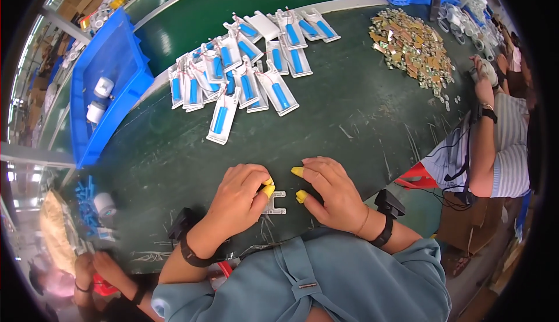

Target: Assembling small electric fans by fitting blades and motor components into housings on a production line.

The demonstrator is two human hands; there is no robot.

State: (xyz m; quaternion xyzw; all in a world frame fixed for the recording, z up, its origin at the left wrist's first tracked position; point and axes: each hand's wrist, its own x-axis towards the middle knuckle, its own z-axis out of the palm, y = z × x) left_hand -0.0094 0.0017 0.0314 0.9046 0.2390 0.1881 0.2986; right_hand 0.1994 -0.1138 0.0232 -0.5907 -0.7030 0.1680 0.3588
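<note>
My left hand (pixel 236 197) is closed, its yellow-capped thumb and forefinger pinched around a white plastic housing (pixel 278 203). Only the housing's forked end shows past the fingers; the hand covers the rest. A short gap to the right, my right hand (pixel 332 193) has its yellow-capped thumb and forefinger apart, with nothing between them. Farther out on the green table lies a heap of white housings, each visible inside fitted with a blue cylindrical battery (pixel 280 96) and thin red wires. One such housing (pixel 213 137) lies closest to my hands.
A blue bin (pixel 85 138) with white parts stands at left. Small circuit boards (pixel 407 45) are heaped at far right, near white rings (pixel 457 22). Blue batteries (pixel 86 202) lie at the near left table edge (pixel 145 258). Co-workers' hands (pixel 484 83) appear at both sides.
</note>
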